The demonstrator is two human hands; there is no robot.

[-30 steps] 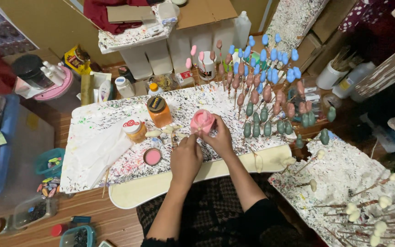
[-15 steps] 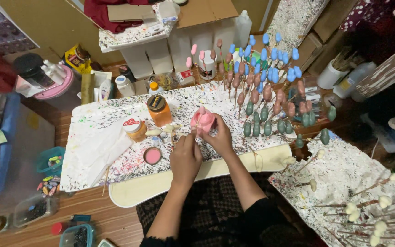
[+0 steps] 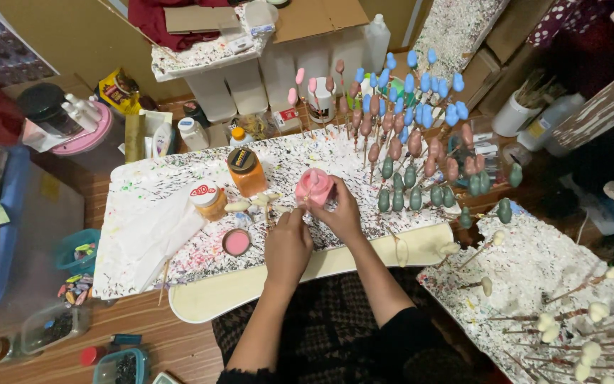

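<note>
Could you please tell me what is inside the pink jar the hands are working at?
The pink jar shows pink paint inside; the right hand grips it. Its depth is hidden.

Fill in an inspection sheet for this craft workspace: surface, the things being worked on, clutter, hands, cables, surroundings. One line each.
Surface: paint-speckled board on a wooden floor, cream tray edge at its near side.
Things in hand: pink jar held by the right hand; left hand at its side, fingers pinched on something too small to tell.
Clutter: two amber jars, round pink lid, white cloth.
Hands: both bare, dark sleeves.
Cables: nothing seen.
Surroundings: painted ovals on sticks in blue, brown and green; unpainted white ones on a second speckled board; boxes and bottles behind.
</note>
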